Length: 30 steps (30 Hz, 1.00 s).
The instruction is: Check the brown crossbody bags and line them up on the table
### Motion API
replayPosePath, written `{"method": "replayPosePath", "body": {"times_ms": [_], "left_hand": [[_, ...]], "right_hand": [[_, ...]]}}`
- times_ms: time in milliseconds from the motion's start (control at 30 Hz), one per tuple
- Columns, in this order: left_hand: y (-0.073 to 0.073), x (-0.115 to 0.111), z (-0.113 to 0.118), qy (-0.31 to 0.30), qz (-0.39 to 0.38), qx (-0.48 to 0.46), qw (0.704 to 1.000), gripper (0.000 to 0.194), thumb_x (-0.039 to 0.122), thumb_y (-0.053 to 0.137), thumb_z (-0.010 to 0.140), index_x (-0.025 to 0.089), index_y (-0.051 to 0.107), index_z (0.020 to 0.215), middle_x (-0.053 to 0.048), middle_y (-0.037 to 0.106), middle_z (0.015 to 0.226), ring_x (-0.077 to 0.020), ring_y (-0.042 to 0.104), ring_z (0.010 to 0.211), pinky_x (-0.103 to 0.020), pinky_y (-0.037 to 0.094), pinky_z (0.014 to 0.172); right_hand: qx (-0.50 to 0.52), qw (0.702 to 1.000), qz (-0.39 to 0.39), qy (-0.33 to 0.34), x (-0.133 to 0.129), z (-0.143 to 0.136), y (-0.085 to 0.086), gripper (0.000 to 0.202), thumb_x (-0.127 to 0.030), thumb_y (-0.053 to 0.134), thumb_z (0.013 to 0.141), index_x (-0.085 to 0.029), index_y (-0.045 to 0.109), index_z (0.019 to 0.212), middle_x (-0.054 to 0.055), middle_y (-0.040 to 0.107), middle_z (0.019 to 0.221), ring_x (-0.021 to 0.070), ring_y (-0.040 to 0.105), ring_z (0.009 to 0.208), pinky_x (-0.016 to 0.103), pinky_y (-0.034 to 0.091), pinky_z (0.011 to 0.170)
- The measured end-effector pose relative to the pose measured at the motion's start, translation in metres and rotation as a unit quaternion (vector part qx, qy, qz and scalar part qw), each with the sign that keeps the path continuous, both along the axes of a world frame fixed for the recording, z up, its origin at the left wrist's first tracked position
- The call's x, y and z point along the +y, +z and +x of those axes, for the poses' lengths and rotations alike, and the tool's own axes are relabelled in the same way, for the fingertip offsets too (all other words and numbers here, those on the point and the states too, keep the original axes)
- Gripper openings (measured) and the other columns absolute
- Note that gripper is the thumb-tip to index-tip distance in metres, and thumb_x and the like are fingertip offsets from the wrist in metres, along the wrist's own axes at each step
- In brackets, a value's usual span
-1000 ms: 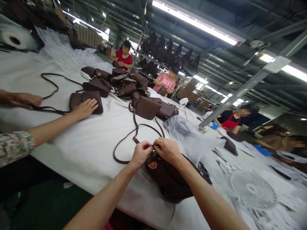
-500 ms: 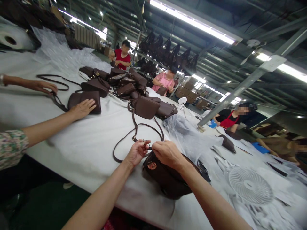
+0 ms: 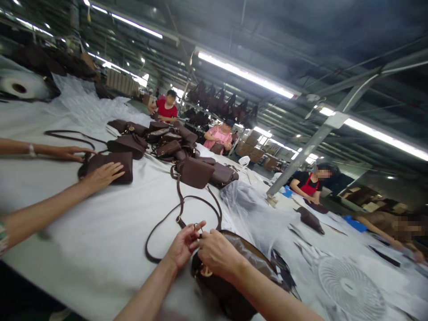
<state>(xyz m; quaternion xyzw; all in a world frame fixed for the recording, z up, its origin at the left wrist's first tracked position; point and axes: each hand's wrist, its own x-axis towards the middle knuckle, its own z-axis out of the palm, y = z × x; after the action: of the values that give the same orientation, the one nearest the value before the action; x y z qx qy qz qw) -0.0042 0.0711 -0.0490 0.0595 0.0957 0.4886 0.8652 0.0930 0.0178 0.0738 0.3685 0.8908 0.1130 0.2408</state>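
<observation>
Over the near edge of the table both hands meet at a brown handbag (image 3: 230,290). My left hand (image 3: 183,245) is closed in a pinch on a short, thin dark strap (image 3: 201,231), its index finger raised. My right hand (image 3: 220,255) pinches the same strap from the other side, over the bag's left end; fingers hide most of it. Below my right hand a round gold-coloured emblem (image 3: 205,270) partly shows. The bag's top gapes, with clear plastic inside. Behind my left hand a long brown shoulder strap (image 3: 154,232) loops on the cloth, leading towards another brown bag (image 3: 195,172).
At left, a co-worker's hand (image 3: 106,174) rests flat on a brown bag (image 3: 125,165). A heap of brown bags (image 3: 169,140) lies mid-table. Clear plastic sheeting (image 3: 254,214) lies behind my bag, a white fan (image 3: 351,285) at right, and a metal post (image 3: 301,160) rises beyond.
The whole view has shifted, so my hands and bag appear lower. The bag's opening now shows more, and my right hand partly covers the emblem. The co-worker's left hand has come closer to their bag.
</observation>
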Motion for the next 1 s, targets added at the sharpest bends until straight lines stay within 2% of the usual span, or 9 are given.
{"method": "replayPosePath", "body": {"times_ms": [167,333,467,567,633,700,800,867,1000], "left_hand": [[-0.004,0.003,0.004,-0.003,-0.025,0.011,1.000,0.008,0.007,0.066,0.079,0.012,0.062,0.074,-0.014,0.069,0.117,-0.0084,0.065,0.063,-0.012,0.035,0.036],[-0.002,0.007,0.003,-0.023,-0.037,-0.009,0.999,0.007,0.010,0.063,0.081,0.012,0.065,0.074,-0.012,0.070,0.113,-0.0078,0.064,0.056,-0.013,0.036,0.034],[-0.002,0.011,0.000,-0.030,-0.032,-0.007,0.999,0.008,0.008,0.060,0.083,0.011,0.067,0.083,-0.011,0.068,0.119,-0.0056,0.062,0.053,-0.012,0.033,0.032],[-0.002,0.011,0.002,-0.025,-0.003,0.014,1.000,0.011,0.004,0.063,0.078,0.012,0.066,0.086,-0.010,0.071,0.110,-0.0040,0.058,0.050,-0.011,0.031,0.032],[-0.001,0.008,0.006,-0.013,0.020,0.025,0.999,0.014,0.001,0.066,0.075,0.014,0.065,0.080,-0.004,0.072,0.085,-0.0024,0.051,0.044,-0.010,0.029,0.032],[-0.001,0.003,0.012,-0.004,0.032,0.032,0.999,0.015,0.001,0.068,0.072,0.014,0.062,0.075,0.003,0.060,0.060,-0.0013,0.042,0.038,-0.010,0.024,0.031],[-0.003,-0.003,0.022,-0.015,0.023,0.040,0.999,0.015,0.008,0.073,0.072,0.014,0.059,0.076,0.007,0.047,0.052,-0.0014,0.037,0.037,-0.010,0.021,0.031],[-0.004,-0.005,0.026,-0.023,0.017,0.045,0.999,0.018,0.013,0.075,0.073,0.014,0.057,0.074,0.007,0.045,0.054,-0.0012,0.037,0.037,-0.011,0.020,0.032],[-0.007,-0.008,0.028,-0.025,0.018,0.038,0.999,0.019,0.020,0.073,0.077,0.015,0.055,0.073,0.006,0.049,0.058,-0.0015,0.040,0.040,-0.011,0.026,0.034]], "right_hand": [[-0.090,0.987,0.038,-0.127,0.001,-0.019,-0.022,0.022,-0.024,0.069,0.078,-0.013,0.074,0.096,0.017,0.073,0.090,0.0288,0.063,0.089,0.039,0.048,0.073],[-0.050,0.988,0.046,-0.136,0.011,-0.026,-0.041,0.021,-0.018,0.071,0.076,-0.012,0.074,0.096,0.017,0.073,0.085,0.0302,0.066,0.088,0.041,0.049,0.072],[0.039,0.996,0.050,-0.056,0.016,-0.006,-0.026,0.010,-0.015,0.061,0.084,-0.016,0.071,0.083,0.011,0.072,0.083,0.0256,0.066,0.081,0.038,0.050,0.070],[0.145,0.986,0.049,-0.062,0.014,0.015,-0.007,0.013,-0.020,0.056,0.089,-0.021,0.069,0.087,0.004,0.072,0.085,0.0212,0.066,0.079,0.031,0.049,0.069],[0.258,0.959,0.054,-0.102,0.010,0.024,0.003,0.016,-0.020,0.052,0.092,-0.023,0.067,0.095,0.002,0.072,0.091,0.0167,0.067,0.084,0.025,0.048,0.073],[0.355,0.916,0.063,-0.174,0.006,0.025,0.011,0.018,-0.020,0.048,0.094,-0.023,0.065,0.098,0.001,0.072,0.092,0.0135,0.067,0.085,0.020,0.047,0.073],[0.392,0.868,0.024,-0.303,0.003,0.016,0.023,0.016,-0.020,0.046,0.094,-0.021,0.062,0.093,-0.001,0.069,0.076,0.0108,0.065,0.060,0.018,0.044,0.059],[0.354,0.866,0.002,-0.353,0.003,0.009,0.031,0.014,-0.016,0.047,0.090,-0.021,0.060,0.089,-0.003,0.067,0.068,0.0090,0.060,0.049,0.017,0.040,0.052],[0.324,0.866,-0.013,-0.380,0.002,0.002,0.039,0.015,-0.008,0.049,0.084,-0.020,0.058,0.084,-0.002,0.066,0.067,0.0107,0.064,0.055,0.018,0.041,0.053]]}}
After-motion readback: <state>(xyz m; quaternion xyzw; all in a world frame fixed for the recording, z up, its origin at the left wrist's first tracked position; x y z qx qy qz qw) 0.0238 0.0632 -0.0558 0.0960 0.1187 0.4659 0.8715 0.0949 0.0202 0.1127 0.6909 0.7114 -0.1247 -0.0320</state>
